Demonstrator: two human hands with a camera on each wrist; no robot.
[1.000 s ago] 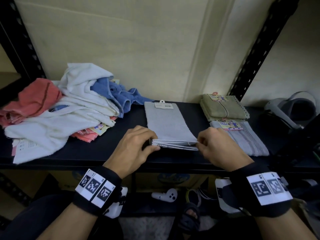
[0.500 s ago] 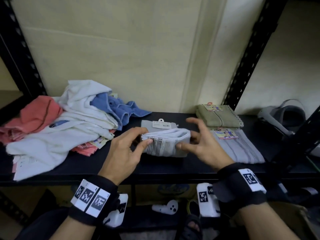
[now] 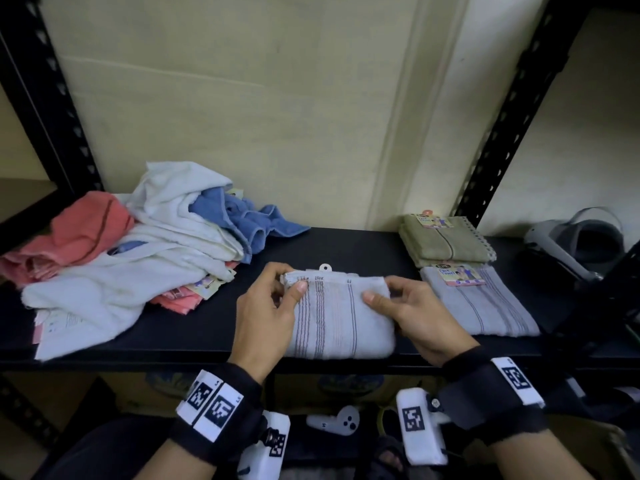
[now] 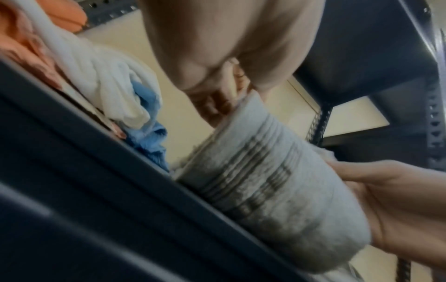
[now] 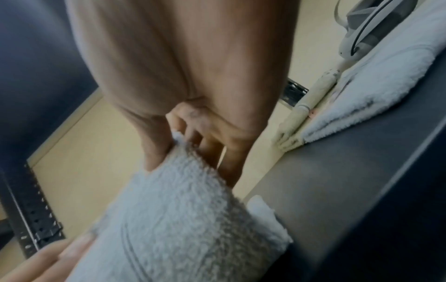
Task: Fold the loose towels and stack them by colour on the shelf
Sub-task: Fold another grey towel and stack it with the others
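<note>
Now folding: left hand [image 3: 268, 315] and right hand [image 3: 414, 315] each pinch the striped grey towel [image 3: 341, 318]; next, stack on grey folded towel [image 3: 485, 306].

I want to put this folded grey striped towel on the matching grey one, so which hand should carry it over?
Probably the right hand. It already pinches the folded grey striped towel at its right end, the side nearer the flat grey striped towel. The left hand grips the far end.

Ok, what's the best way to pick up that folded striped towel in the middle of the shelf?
Take the folded striped towel by its two short ends, one hand from each side, as the left hand and right hand grip now; pinching all layers should keep the fold together.
</note>
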